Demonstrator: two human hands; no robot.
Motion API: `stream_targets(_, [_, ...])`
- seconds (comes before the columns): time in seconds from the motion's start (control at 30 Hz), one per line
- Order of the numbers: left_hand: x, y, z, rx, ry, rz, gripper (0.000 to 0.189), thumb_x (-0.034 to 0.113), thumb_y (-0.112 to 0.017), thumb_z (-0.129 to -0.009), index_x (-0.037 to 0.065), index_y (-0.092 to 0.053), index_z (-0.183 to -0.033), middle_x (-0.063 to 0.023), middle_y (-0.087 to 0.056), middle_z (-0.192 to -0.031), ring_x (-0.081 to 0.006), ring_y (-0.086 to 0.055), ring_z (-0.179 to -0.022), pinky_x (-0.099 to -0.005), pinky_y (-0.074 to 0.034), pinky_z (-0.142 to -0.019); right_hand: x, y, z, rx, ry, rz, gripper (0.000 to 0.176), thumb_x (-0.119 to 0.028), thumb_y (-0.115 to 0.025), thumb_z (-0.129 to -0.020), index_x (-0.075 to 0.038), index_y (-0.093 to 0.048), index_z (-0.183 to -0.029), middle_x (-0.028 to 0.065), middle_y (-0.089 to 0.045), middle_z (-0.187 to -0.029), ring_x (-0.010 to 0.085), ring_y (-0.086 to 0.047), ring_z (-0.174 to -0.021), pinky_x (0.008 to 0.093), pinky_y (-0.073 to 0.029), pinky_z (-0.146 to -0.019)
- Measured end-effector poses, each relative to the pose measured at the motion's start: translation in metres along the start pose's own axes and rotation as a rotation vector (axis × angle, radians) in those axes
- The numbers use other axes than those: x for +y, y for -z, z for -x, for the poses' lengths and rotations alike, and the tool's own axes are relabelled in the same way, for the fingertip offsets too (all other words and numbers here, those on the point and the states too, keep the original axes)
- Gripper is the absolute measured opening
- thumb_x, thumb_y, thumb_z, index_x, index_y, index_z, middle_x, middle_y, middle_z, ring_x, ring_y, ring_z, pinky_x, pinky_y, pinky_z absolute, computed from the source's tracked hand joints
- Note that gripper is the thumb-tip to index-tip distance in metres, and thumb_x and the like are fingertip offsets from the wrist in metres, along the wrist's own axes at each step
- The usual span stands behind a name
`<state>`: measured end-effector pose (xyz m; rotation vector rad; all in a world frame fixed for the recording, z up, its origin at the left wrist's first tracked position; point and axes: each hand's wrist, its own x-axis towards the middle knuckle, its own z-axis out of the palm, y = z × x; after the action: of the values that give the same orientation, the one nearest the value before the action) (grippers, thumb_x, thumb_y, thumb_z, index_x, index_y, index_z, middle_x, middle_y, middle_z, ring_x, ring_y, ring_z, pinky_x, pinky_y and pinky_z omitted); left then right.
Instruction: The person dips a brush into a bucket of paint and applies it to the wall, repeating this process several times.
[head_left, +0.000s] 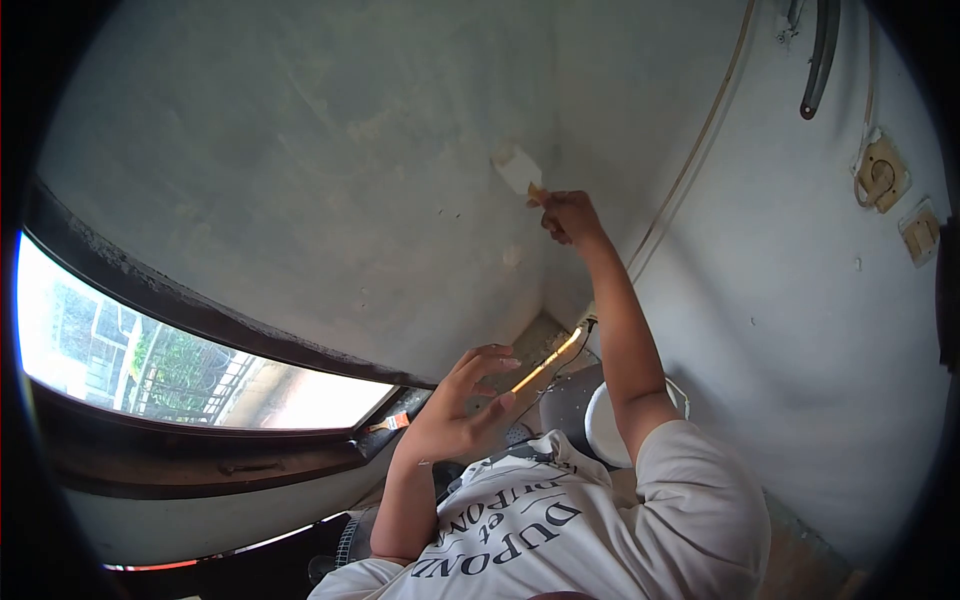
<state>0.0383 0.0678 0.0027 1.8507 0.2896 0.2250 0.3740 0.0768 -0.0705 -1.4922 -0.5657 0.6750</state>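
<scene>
My right hand (570, 217) is raised in front of the wall and grips the yellowish handle of a putty knife (518, 170). The broad, whitish blade lies at or against the grey wall (400, 200), close to the corner; the exact contact is hard to make out. Lower down, in front of my chest, my left hand (465, 400) holds nothing, its fingers curved and apart. Just beside my left wrist, a paintbrush (388, 424) with an orange-red part rests on the window ledge.
A dark-framed window (200, 375) runs along the left. A white bucket (605, 428) stands low behind my right arm. On the right wall are a hanging cable (697, 150), a socket (882, 174) and a switch (920, 233). A bright yellow strip (545, 362) shows near the corner.
</scene>
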Motion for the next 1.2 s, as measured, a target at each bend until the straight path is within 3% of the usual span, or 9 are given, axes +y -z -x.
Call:
stream_targets(0.07, [-0.004, -0.001, -0.001, 0.008, -0.010, 0.018, 0.038, 0.008, -0.064, -0.092, 0.003, -0.056, -0.129, -0.0159, -0.049, -0.139, -0.0266, -0.052, -0.126, -0.0373, -0.051, -0.094, 0.064, -0.008, -0.020, -0.157, -0.189, -0.123, 0.035, -0.033, -0.058, -0.100, 0.000, -0.069, -0.098, -0.0001, -0.044, -0.052, 0.0081, -0.035, -0.040, 0.0265, -0.024, -0.037])
stream_targets(0.23, [-0.019, -0.004, -0.006, -0.020, 0.066, 0.113, 0.037, 0.010, -0.063, -0.093, 0.003, -0.055, -0.129, -0.0168, -0.047, -0.140, -0.0265, -0.052, -0.126, -0.0371, -0.051, -0.094, 0.190, -0.012, -0.011, -0.136, -0.483, -0.205, 0.034, -0.029, -0.054, -0.101, 0.002, -0.067, -0.095, 0.0008, -0.041, -0.055, 0.0099, -0.030, -0.039, 0.0279, -0.022, -0.037])
stream_targets(0.33, [-0.038, -0.012, -0.013, -0.051, 0.097, 0.159, 0.035, 0.010, -0.060, -0.095, 0.001, -0.055, -0.128, -0.0176, -0.046, -0.140, -0.0267, -0.052, -0.126, -0.0366, -0.050, -0.095, 0.248, -0.016, -0.006, -0.108, -0.638, -0.112, 0.030, -0.025, -0.056, -0.098, 0.002, -0.067, -0.095, 0.0033, -0.047, -0.056, 0.0110, -0.034, -0.039, 0.0288, -0.025, -0.038])
stream_targets(0.4, [-0.049, -0.018, -0.018, -0.087, 0.140, 0.191, 0.033, 0.008, -0.059, -0.095, 0.001, -0.057, -0.127, -0.0176, -0.047, -0.140, -0.0269, -0.052, -0.126, -0.0355, -0.050, -0.096, 0.286, -0.022, -0.004, 0.125, -0.730, -0.002, 0.028, -0.024, -0.061, -0.092, 0.002, -0.069, -0.088, 0.0073, -0.057, -0.059, 0.0137, -0.043, -0.040, 0.0309, -0.032, -0.039])
stream_targets(0.6, [-0.055, -0.027, -0.029, -0.090, 0.179, 0.202, 0.032, 0.004, -0.058, -0.094, 0.001, -0.058, -0.126, -0.0172, -0.048, -0.138, -0.0265, -0.052, -0.126, -0.0357, -0.050, -0.095, 0.278, -0.014, -0.001, 0.131, -0.567, 0.438, 0.037, -0.032, -0.071, -0.083, 0.002, -0.069, -0.069, 0.0090, -0.062, -0.059, 0.0171, -0.054, -0.045, 0.0344, -0.039, -0.042])
stream_targets(0.8, [-0.050, -0.023, -0.026, -0.083, 0.183, 0.216, 0.032, 0.006, -0.058, -0.095, 0.002, -0.057, -0.126, -0.0167, -0.048, -0.139, -0.0269, -0.052, -0.126, -0.0371, -0.048, -0.098, 0.125, -0.010, -0.006, 0.211, -0.483, 0.246, 0.050, -0.045, -0.069, -0.088, 0.002, -0.071, -0.072, 0.0045, -0.051, -0.050, 0.0118, -0.041, -0.037, 0.0292, -0.030, -0.037])
stream_targets(0.9, [-0.044, -0.019, -0.025, -0.055, 0.163, 0.181, 0.033, 0.008, -0.059, -0.095, 0.002, -0.056, -0.127, -0.0164, -0.048, -0.140, -0.0273, -0.051, -0.127, -0.0386, -0.047, -0.099, 0.086, 0.005, 0.000, 0.150, -0.421, 0.153, 0.052, -0.048, -0.066, -0.091, 0.000, -0.071, -0.070, 0.0024, -0.047, -0.046, 0.0114, -0.041, -0.038, 0.0295, -0.032, -0.039])
stream_targets(1.13, [-0.038, -0.009, -0.035, -0.046, 0.154, 0.190, 0.034, 0.011, -0.063, -0.094, 0.003, -0.056, -0.126, -0.0155, -0.048, -0.140, -0.0261, -0.051, -0.128, -0.0387, -0.046, -0.099, 0.118, 0.012, -0.011, 0.079, -0.415, 0.005, 0.057, -0.056, -0.068, -0.088, 0.000, -0.070, -0.076, -0.0003, -0.042, -0.046, 0.0090, -0.036, -0.036, 0.0262, -0.025, -0.036])
stream_targets(1.2, [-0.041, -0.007, -0.041, -0.048, 0.167, 0.180, 0.034, 0.010, -0.063, -0.094, 0.004, -0.057, -0.126, -0.0150, -0.049, -0.140, -0.0258, -0.051, -0.128, -0.0388, -0.046, -0.099, 0.150, 0.011, -0.020, 0.006, -0.397, 0.020, 0.053, -0.048, -0.066, -0.091, 0.000, -0.071, -0.071, 0.0013, -0.046, -0.046, 0.0103, -0.039, -0.036, 0.0272, -0.028, -0.037])
